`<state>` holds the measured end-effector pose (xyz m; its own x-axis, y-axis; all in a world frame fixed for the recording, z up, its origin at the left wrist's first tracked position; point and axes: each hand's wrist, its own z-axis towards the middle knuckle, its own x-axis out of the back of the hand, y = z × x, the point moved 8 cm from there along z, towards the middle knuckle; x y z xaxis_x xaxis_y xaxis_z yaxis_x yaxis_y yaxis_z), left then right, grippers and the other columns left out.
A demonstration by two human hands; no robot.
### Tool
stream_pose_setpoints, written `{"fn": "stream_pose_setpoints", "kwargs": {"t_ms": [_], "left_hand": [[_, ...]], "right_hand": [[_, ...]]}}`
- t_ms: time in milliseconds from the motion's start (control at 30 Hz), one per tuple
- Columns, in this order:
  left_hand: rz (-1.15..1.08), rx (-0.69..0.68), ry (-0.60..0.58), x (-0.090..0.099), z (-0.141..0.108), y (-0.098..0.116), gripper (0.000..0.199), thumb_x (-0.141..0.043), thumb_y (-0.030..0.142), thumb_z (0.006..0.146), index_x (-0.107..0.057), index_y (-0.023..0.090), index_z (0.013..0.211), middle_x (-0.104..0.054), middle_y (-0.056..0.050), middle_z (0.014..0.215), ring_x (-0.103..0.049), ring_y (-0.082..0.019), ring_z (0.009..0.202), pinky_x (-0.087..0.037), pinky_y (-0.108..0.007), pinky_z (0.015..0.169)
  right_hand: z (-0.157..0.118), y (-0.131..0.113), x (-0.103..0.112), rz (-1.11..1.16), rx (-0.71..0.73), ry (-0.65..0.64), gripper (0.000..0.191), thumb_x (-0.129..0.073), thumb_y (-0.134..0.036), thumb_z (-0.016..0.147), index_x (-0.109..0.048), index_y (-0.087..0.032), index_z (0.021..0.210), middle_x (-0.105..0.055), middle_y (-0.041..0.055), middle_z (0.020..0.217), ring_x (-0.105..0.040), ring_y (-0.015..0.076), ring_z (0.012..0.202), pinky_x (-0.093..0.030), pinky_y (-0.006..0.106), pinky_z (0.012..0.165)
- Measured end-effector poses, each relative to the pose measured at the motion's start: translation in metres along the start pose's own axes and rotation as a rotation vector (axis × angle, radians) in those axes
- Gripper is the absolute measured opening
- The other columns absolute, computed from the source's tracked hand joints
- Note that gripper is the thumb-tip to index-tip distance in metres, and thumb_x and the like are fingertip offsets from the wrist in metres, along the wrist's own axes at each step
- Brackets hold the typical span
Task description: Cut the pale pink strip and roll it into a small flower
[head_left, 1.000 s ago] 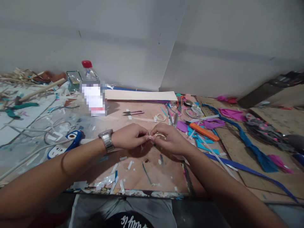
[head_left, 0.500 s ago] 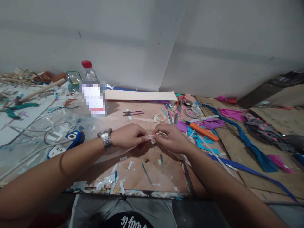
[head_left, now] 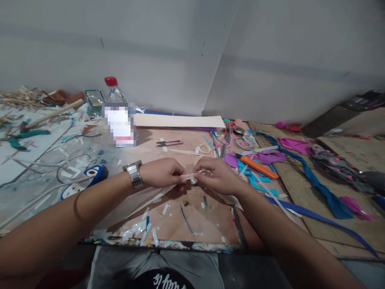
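A thin pale strip (head_left: pixel 189 176) stretches between my two hands over the middle of the work surface. At its left end my left hand (head_left: pixel 164 173), below a metal watch, pinches it between thumb and fingers. My right hand (head_left: pixel 217 176) is closed on the other end, where the strip curls in a small loop by the fingers. More pale, sheer material trails under my left forearm and below my right wrist. Just behind the hands lie a tape ring (head_left: pixel 205 149) and pink-handled thread snips (head_left: pixel 170 143).
To the right are an orange cutter (head_left: pixel 259 167), blue and purple scraps, and a long blue strip (head_left: pixel 313 176) on cardboard. A red-capped bottle (head_left: pixel 116 94), cables and a blue-and-white object (head_left: pixel 82 182) are on the left. Paper sheets (head_left: pixel 180 121) lie by the wall.
My left hand's fingertips have drawn slightly away from my right hand, so more of the strip shows between them. The pale material under my left forearm is more visible.
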<state>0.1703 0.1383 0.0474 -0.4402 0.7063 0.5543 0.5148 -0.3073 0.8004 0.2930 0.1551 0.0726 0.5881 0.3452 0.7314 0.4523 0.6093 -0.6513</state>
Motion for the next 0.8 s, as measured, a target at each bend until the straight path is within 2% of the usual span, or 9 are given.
{"fn": "stream_pose_setpoints", "kwargs": {"t_ms": [167,300,467,633,800], "left_hand": [[0.037,-0.028,-0.005,-0.002,0.001,-0.003,0.025,-0.06,0.033,0.094,-0.077,0.015,0.088,-0.079,-0.004,0.081,-0.07,-0.016,0.072,-0.046,-0.022,0.065],[-0.031,-0.017,-0.079,-0.007,0.0,-0.005,0.027,-0.053,0.028,0.097,-0.076,0.015,0.093,-0.079,-0.004,0.083,-0.072,-0.015,0.076,-0.049,-0.021,0.071],[-0.012,0.001,-0.076,-0.005,-0.001,-0.003,0.033,-0.049,0.029,0.098,-0.073,0.012,0.085,-0.078,-0.007,0.083,-0.071,-0.016,0.075,-0.049,-0.022,0.072],[-0.086,0.035,-0.128,-0.014,-0.002,-0.004,0.027,-0.055,0.032,0.094,-0.069,0.012,0.084,-0.075,-0.008,0.082,-0.07,-0.017,0.073,-0.051,-0.023,0.068],[-0.312,0.088,-0.236,-0.03,-0.004,-0.006,0.025,-0.047,0.026,0.096,-0.066,0.014,0.087,-0.073,-0.008,0.082,-0.07,-0.017,0.073,-0.054,-0.026,0.067]], "right_hand": [[0.0,0.001,-0.001,-0.009,-0.013,0.01,0.012,-0.062,-0.022,0.086,-0.072,-0.018,0.081,-0.073,0.0047,0.082,-0.067,0.0186,0.078,-0.047,0.029,0.073],[0.0,0.003,0.004,-0.023,-0.03,0.055,0.012,-0.062,-0.023,0.085,-0.071,-0.017,0.08,-0.072,0.0041,0.078,-0.065,0.0173,0.073,-0.046,0.027,0.069],[-0.001,0.006,0.004,-0.006,-0.053,0.064,0.012,-0.063,-0.025,0.085,-0.071,-0.018,0.08,-0.072,0.0035,0.078,-0.065,0.0168,0.072,-0.045,0.026,0.068],[-0.001,0.006,0.005,0.015,-0.07,0.07,0.014,-0.063,-0.027,0.085,-0.071,-0.018,0.079,-0.072,0.0037,0.078,-0.065,0.0174,0.073,-0.046,0.027,0.068],[0.0,0.009,0.009,0.017,-0.069,0.092,0.014,-0.064,-0.028,0.085,-0.071,-0.018,0.079,-0.072,0.0038,0.078,-0.065,0.0175,0.073,-0.046,0.027,0.069]]}}
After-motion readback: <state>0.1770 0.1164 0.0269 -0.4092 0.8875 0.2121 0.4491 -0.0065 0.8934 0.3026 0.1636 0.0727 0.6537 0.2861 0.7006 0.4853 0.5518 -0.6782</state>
